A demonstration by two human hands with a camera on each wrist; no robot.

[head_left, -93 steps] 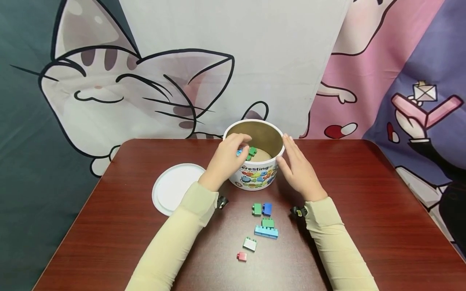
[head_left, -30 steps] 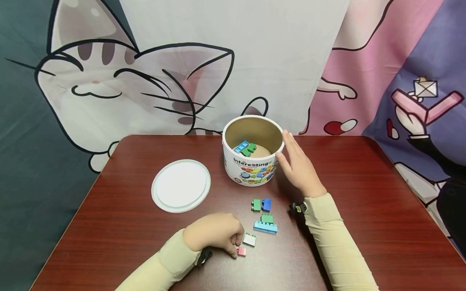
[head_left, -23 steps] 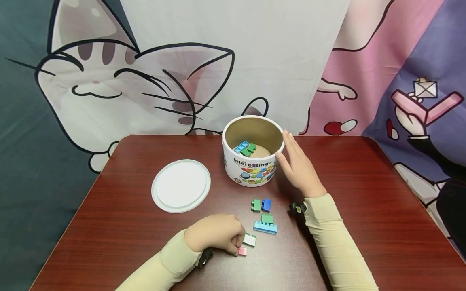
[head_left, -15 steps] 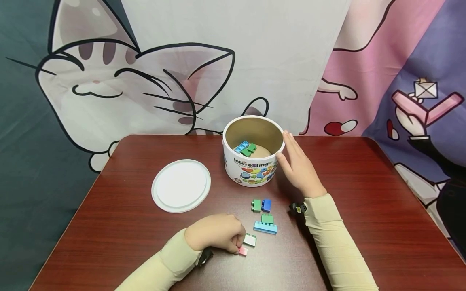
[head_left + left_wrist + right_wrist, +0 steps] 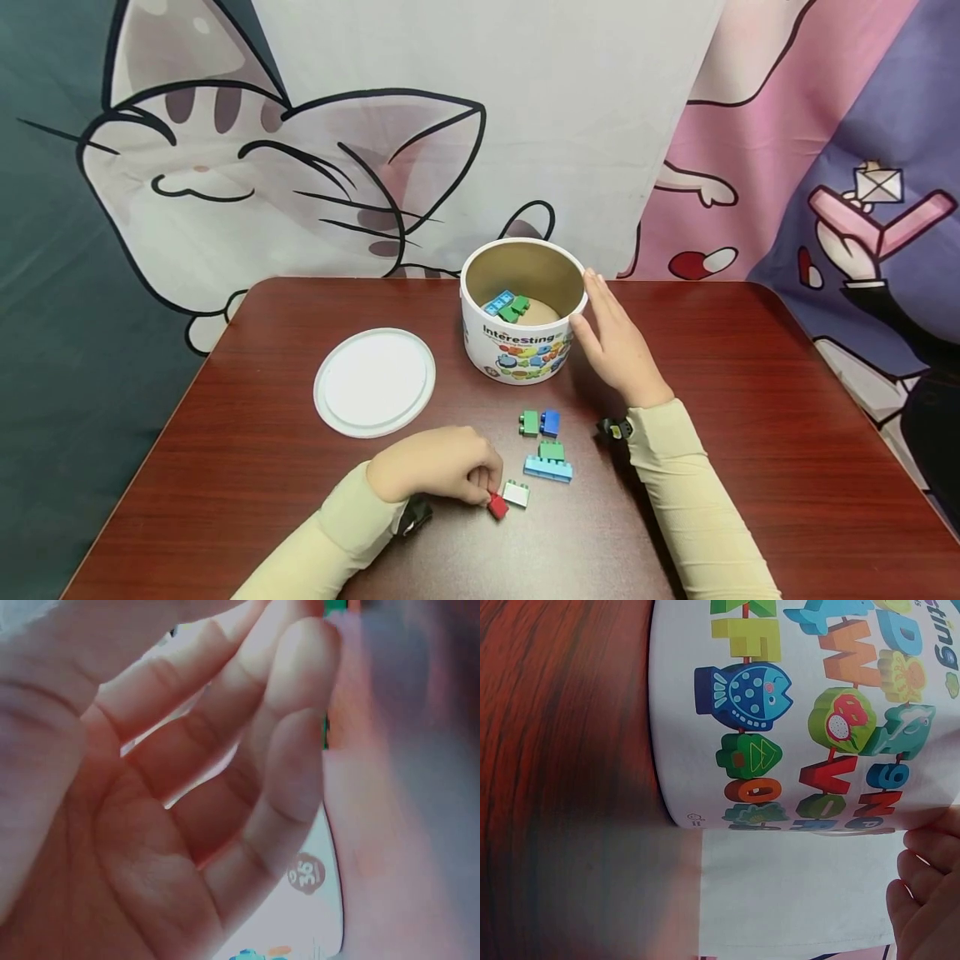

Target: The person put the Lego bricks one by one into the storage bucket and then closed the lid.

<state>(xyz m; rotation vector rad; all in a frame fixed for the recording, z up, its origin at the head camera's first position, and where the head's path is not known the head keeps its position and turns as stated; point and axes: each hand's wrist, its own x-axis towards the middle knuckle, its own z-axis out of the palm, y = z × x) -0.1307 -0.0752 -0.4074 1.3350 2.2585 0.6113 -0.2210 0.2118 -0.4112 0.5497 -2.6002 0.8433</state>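
**Red brick (image 5: 498,507) turned and tipped in the left hand (image 5: 438,465)**

At far left, the white lid (image 5: 375,383) lay flat on the worktop (image 5: 255,467), its place unchanged. The left hand had shifted slightly, its grip pinching the red brick between thumb and fingers; the left wrist view showed curved fingers but not the brick. Half a second earlier the brick had sat squarer and looked pink; it was now angled and deeper red. This suggested that the hold had been secured and lifting was beginning, though whether the brick had left the worktop could not be told. Just to its right lay the white brick (image 5: 516,495); contact between them was unclear, and it seemed the piece likeliest to be bumped.

Farther back, the lidless bucket (image 5: 517,354) stood upright, with a studded blue brick (image 5: 498,302) and a pair of green bricks (image 5: 520,305) inside. Before it lay a small green brick (image 5: 530,423) beside a dark blue brick (image 5: 551,423), then a second green brick (image 5: 551,451) against the long light-blue brick (image 5: 548,469); these low pieces appeared to offer little obstruction. At far right, the right hand (image 5: 618,342) rested against the bucket's side, fingers straight.
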